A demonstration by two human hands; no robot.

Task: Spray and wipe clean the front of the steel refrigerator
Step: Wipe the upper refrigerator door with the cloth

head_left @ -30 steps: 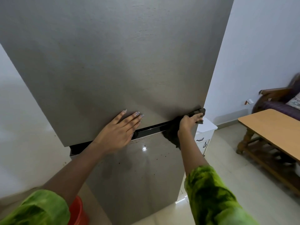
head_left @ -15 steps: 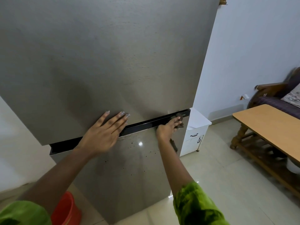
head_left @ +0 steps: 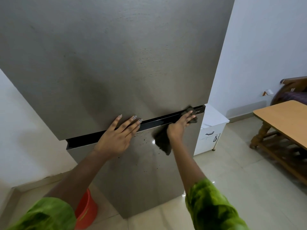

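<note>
Lower left of the frame: a green sleeve, and behind it an orange bucket [head_left: 85,211] on the tiled floor.

Left of centre: left hand [head_left: 116,138] flat against the steel refrigerator [head_left: 116,63], fingers [head_left: 132,120] straight and slightly spread, tips on the bottom edge of the upper door, palm across the black strip [head_left: 154,122] between the two doors. Holding nothing; apparently bracing.

Filling the frame from upper left past centre: the refrigerator front, brushed grey, faintly streaked on the upper door, dotted with dark specks on the lower door beneath the strip.

Right of centre: right hand [head_left: 178,128] on a dark cloth [head_left: 163,144], fingers [head_left: 187,116] close together and laid fairly straight over its bunched end, pressing it onto the strip near the strip's right end. Loose tail of cloth hanging below the wrist, against the lower door.

Long axis of the strip: a shallow diagonal, lower left to upper right. From the cloth, nearly all of the strip off to the left, toward the left hand; only a short stub to the right. Probably mid-wipe along the strip, the right hand alone placed for it, the left hand sitting in the path of a full leftward sweep. Specked lower door directly below, likely not yet wiped.

Right side: small white cabinet [head_left: 211,130] just beside the refrigerator, then a wooden tabletop [head_left: 282,117].
</note>
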